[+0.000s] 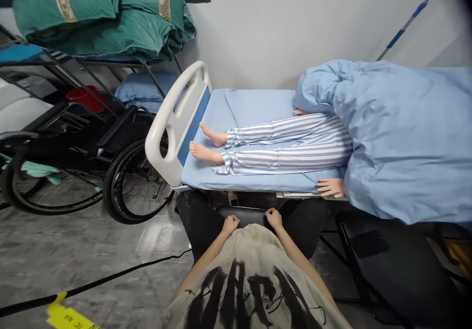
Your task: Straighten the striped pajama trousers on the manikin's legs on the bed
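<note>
Between my parted thighs shows the front of a black chair seat (251, 216). My left hand (230, 224) is closed at its left part, fingers curled down. My right hand (273, 219) is closed in the same way at its right part; the fingertips of both are hidden. In front of my knees stands a bed with a light blue sheet (258, 104). On it lies what looks like a life-size manikin, with bare feet (206, 153) and striped trousers (287, 159). A blue quilt (405, 137) covers its upper body, and one of its hands (331, 187) sticks out at the near edge.
A white footboard (158, 142) closes the bed's left end. Left of it is a black wheelchair (127, 186), with folded green bedding (110, 19) on a rack behind. At my right stands a black folding chair (398, 275) holding a dark flat object (368, 244). A black strap (121, 273) crosses at left.
</note>
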